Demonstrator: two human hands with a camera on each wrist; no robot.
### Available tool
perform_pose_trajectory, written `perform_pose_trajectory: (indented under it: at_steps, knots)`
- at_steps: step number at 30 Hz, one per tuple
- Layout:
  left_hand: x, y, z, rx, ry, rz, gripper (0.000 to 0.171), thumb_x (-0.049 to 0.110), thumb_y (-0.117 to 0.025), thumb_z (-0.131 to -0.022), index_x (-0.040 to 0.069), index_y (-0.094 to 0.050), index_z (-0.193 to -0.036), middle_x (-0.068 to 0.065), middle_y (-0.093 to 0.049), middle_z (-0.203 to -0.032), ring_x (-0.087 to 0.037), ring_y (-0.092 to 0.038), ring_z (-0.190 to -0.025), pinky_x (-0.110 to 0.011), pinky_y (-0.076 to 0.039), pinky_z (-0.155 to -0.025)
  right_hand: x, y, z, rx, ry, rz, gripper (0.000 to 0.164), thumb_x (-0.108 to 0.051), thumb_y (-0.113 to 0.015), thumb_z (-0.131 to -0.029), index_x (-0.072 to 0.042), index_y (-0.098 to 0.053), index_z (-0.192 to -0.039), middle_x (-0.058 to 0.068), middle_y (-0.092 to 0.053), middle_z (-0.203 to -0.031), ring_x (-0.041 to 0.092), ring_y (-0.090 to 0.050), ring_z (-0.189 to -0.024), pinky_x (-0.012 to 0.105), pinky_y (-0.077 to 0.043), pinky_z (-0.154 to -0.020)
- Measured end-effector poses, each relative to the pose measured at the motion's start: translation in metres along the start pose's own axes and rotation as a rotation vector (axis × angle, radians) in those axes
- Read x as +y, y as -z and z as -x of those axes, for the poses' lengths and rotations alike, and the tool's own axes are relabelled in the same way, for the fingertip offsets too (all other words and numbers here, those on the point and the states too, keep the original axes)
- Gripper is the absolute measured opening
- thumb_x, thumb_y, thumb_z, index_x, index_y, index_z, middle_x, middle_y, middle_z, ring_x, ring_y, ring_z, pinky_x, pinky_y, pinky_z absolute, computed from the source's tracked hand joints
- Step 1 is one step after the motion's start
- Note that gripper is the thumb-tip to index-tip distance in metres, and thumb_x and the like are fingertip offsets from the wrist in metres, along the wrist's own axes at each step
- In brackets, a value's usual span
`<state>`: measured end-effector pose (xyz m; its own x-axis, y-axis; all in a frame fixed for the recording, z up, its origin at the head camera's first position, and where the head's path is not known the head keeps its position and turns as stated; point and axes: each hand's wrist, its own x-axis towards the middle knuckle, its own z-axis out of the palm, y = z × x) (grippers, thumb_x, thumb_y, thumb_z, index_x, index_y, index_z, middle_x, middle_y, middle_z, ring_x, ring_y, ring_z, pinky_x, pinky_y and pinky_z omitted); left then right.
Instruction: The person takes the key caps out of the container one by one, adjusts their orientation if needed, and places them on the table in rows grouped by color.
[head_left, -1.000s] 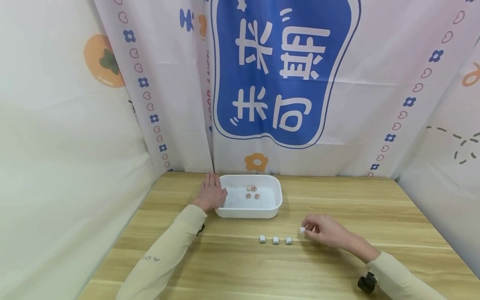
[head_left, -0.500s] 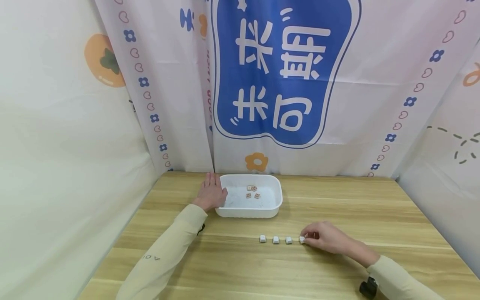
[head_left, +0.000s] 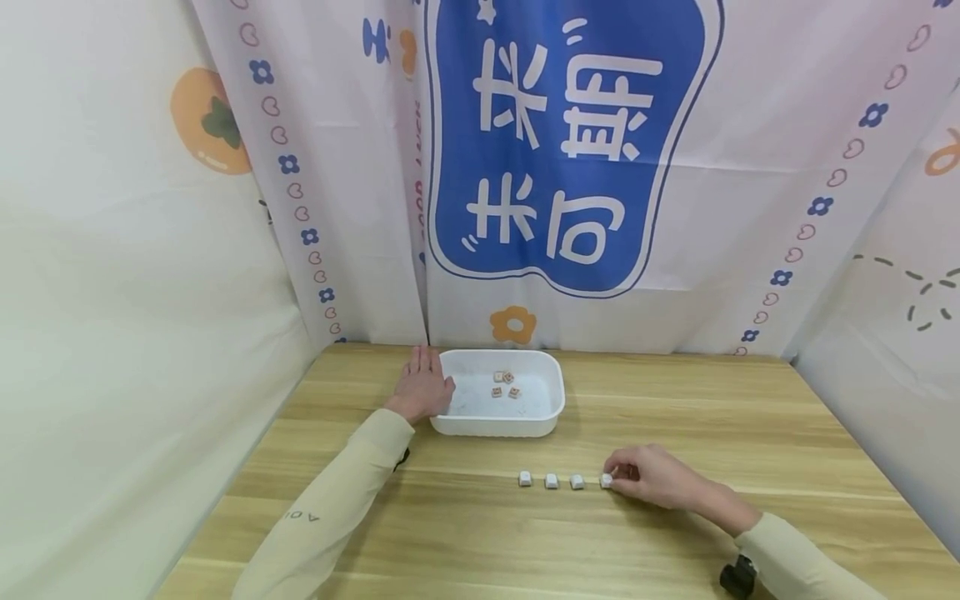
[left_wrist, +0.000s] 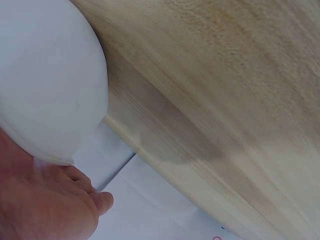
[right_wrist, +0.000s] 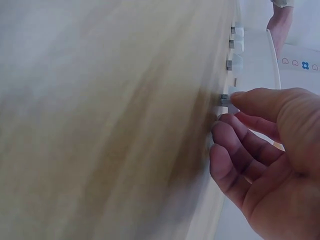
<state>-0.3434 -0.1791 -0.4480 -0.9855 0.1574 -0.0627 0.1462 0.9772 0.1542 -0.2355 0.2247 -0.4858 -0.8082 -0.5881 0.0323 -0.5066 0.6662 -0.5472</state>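
Note:
My right hand (head_left: 651,477) pinches a small white keycap (head_left: 606,481) between thumb and finger, down at the tabletop. That keycap (right_wrist: 224,100) shows a grey lower edge in the right wrist view, with the thumb tip against it. Three similar white keycaps (head_left: 551,481) stand to its left in a row, spaced apart. At the back, my left hand (head_left: 422,387) rests on the left rim of a white tray (head_left: 498,427), fingers straight and pointing away. Several small orange-and-cream pieces (head_left: 497,392) lie inside the tray.
The wooden table (head_left: 480,542) ends at a printed curtain (head_left: 367,283) just behind the tray. Fabric walls (head_left: 150,333) stand on both sides. A dark wrist device (head_left: 738,577) sits under the right sleeve.
My right hand came down toward the front with the keycap, setting it at the right end of the row. It has barely shifted since half a second ago. My left hand stayed still.

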Motion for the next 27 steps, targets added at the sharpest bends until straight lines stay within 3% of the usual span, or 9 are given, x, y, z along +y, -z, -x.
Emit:
perform_pose_trajectory:
  at_steps: [12,19,27]
  knots:
    - [0.0,-0.002,0.0,0.012,0.001,0.005,0.073,0.041,-0.022,-0.104,-0.008,-0.003,-0.154,-0.028,0.006,-0.162,-0.041,0.003,-0.152,-0.051,-0.009,-0.124,-0.006,0.015,-0.01,0.042,0.002,0.035,0.022,-0.024,-0.066,-0.093,-0.009,-0.07,-0.108,-0.012,-0.064,-0.083,-0.003,-0.054,-0.071,0.019,-0.05,-0.061]
    - [0.001,-0.002,-0.001,0.009,0.0,-0.009,0.073,0.041,-0.022,-0.104,-0.008,-0.003,-0.154,-0.029,0.005,-0.162,-0.041,0.002,-0.152,-0.051,-0.011,-0.124,-0.011,0.022,-0.022,0.105,0.103,0.031,0.024,-0.021,-0.064,-0.095,-0.002,-0.07,-0.109,-0.006,-0.068,-0.086,-0.002,-0.057,-0.073,0.019,-0.051,-0.062]
    - [0.001,-0.002,0.0,0.004,0.007,-0.01,0.073,0.041,-0.023,-0.104,-0.008,-0.002,-0.154,-0.028,0.005,-0.162,-0.04,0.003,-0.152,-0.051,-0.01,-0.124,-0.022,0.024,-0.042,0.154,0.07,0.005,0.027,-0.027,-0.064,-0.095,-0.01,-0.07,-0.115,-0.006,-0.07,-0.09,-0.001,-0.059,-0.075,0.019,-0.052,-0.064]
